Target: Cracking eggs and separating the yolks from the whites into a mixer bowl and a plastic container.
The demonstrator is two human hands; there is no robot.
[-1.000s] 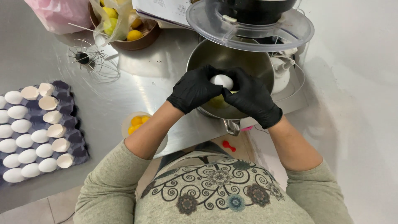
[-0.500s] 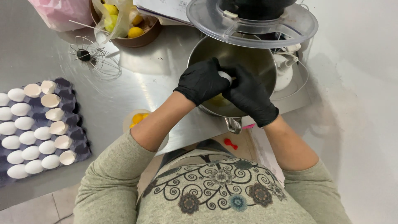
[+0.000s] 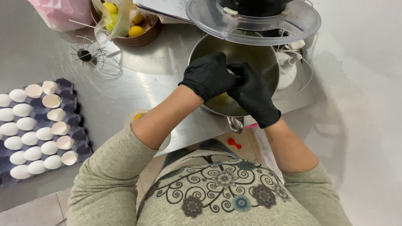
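above: clear plastic splash lid overhangs steel mixing bowl | left: bare steel counter, wire whisk, purple egg tray beyond

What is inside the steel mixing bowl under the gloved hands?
Yellow yolk lies at the bottom of the mixing bowl. The left hand and right hand cover the rest; whatever they grip is hidden.
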